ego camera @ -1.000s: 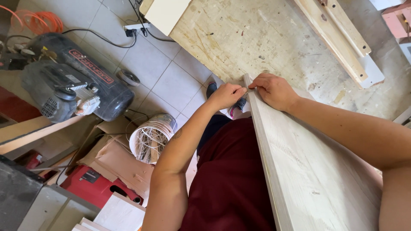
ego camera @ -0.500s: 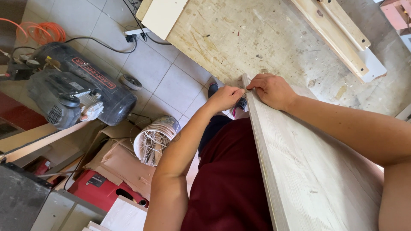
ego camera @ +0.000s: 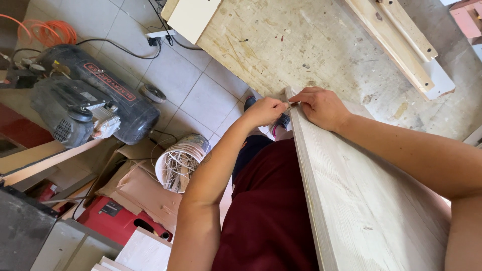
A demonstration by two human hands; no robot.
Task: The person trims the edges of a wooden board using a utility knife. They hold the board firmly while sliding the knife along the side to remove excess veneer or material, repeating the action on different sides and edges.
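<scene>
A long pale wood-grain panel [ego camera: 366,200] lies across my lap and over the workbench [ego camera: 301,45], its far corner near the bench's edge. My left hand [ego camera: 263,111] pinches the thin edge strip [ego camera: 289,105] at that corner, on the panel's left side. My right hand [ego camera: 321,106] lies curled over the same corner from above, its fingertips meeting the left hand's at the strip. What lies under the fingers is hidden.
A black air compressor [ego camera: 85,100] with an orange hose [ego camera: 47,31] stands on the tiled floor at left. A white bucket of coiled strip [ego camera: 181,163], cardboard [ego camera: 140,190] and a red case [ego camera: 113,218] lie below it. Wooden slats [ego camera: 396,40] rest on the bench's far side.
Both hands stay at the panel's corner. Only the view has shifted slightly.
</scene>
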